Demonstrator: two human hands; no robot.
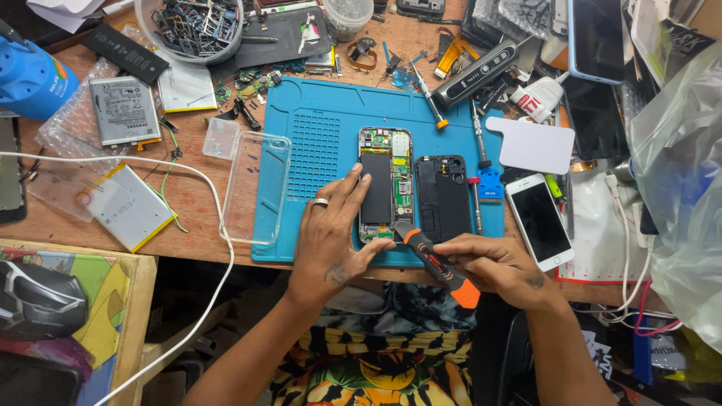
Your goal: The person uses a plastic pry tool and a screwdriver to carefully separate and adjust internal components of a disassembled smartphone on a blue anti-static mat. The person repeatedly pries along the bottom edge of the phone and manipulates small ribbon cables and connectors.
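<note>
A cluttered wooden worktop (197,203) is carrying a blue rectangular silicone repair mat (316,143), on which an opened smartphone with exposed circuit board and black battery (385,184) is lying beside its detached black back cover (443,197). The left hand (331,237) is pressing down on the phone's left edge, its fingers spread flat and gripping nothing. The right hand (496,267) is closing its fingers around a black-and-orange screwdriver (436,263), whose tip is meeting the phone's lower end.

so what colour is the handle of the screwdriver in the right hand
Black with orange bands, seen in the head view: the screwdriver sits in the right hand.
</note>
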